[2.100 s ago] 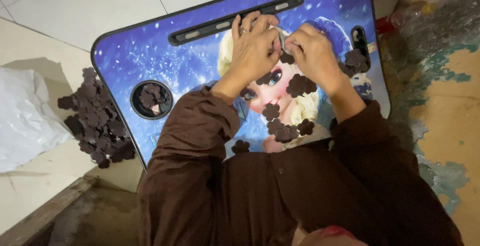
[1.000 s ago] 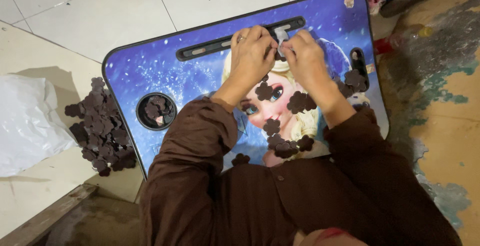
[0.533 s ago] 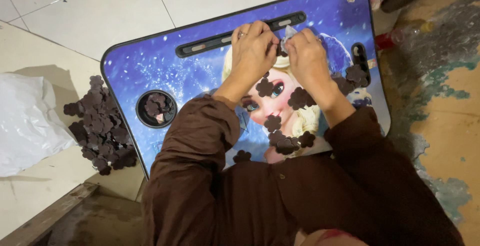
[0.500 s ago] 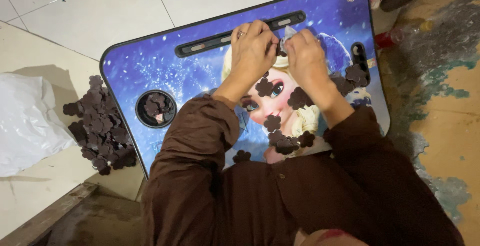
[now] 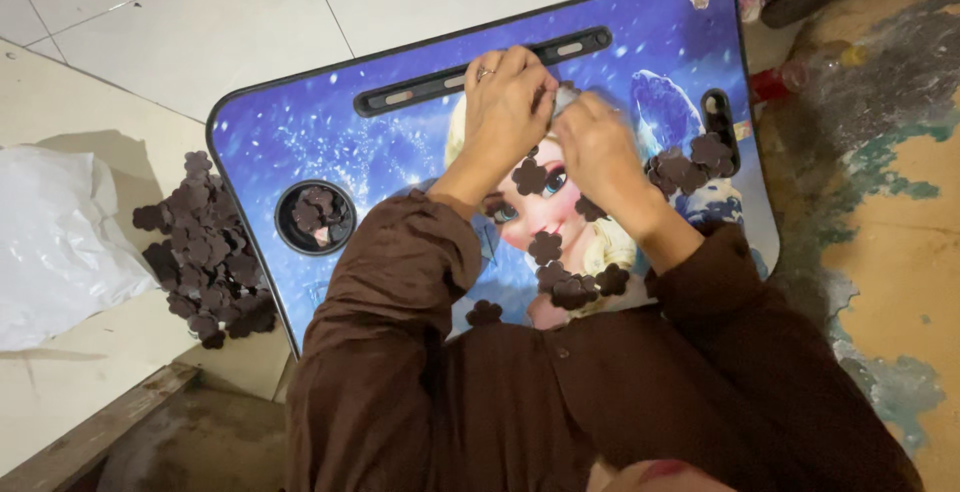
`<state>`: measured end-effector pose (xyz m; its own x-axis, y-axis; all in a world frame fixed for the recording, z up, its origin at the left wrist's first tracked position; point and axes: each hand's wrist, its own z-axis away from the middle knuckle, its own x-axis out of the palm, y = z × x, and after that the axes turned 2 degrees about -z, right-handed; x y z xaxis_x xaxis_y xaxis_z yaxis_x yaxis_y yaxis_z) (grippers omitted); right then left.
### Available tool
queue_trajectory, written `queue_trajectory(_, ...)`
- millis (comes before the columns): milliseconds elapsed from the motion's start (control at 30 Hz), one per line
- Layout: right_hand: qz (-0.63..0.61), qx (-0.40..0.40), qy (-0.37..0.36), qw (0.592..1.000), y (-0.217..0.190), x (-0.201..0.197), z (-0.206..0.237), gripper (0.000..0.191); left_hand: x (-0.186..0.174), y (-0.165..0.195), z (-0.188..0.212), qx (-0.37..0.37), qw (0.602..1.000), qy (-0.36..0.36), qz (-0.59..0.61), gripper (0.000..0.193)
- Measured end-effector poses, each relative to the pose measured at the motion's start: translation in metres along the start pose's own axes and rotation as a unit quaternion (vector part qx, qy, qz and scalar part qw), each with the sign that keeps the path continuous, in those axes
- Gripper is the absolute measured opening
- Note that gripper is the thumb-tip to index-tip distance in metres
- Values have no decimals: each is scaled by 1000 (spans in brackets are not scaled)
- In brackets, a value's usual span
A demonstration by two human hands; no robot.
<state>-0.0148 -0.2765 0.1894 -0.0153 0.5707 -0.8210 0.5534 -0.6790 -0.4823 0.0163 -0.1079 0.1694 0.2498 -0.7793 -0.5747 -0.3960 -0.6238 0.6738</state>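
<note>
Our left hand [image 5: 508, 102] and right hand [image 5: 598, 147] meet fingertip to fingertip over the lap desk [image 5: 300, 142], pinching a small pale piece [image 5: 563, 100] between them, just below the desk's slot. Brown flower cutouts [image 5: 548, 248] lie scattered on the desk beneath our wrists, with a pile [image 5: 205, 252] on the floor beside it. They look thin, light and floppy, so we judge an edge pinch best.

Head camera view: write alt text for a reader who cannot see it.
Seen from above, a person's left hand and right hand meet over a small pale piece on a blue picture-printed lap table. Dark brown flower-shaped cutouts lie scattered on the table, with a bigger pile on the floor beside a white plastic bag.
</note>
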Motion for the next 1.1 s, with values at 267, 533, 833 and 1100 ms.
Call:
queue_trajectory(267, -428, 243, -38, 870, 32, -47, -1, 8, -20, 30, 8, 15, 1000, -7, 4, 8)
queue_trajectory(533, -627, 319, -51, 708, 20, -97, 34, 10, -40, 89, 26, 11, 996, 40, 76, 21)
queue_trajectory(833, -705, 287, -88, 643, -2, -134, 69, 21, -40, 156, 51, -51, 969, -19, 243, 29)
queue_trajectory(1100, -634, 270, -74, 721, -11, -141, 62, 29, -21, 142, 50, -173, 890, -60, 418, 22)
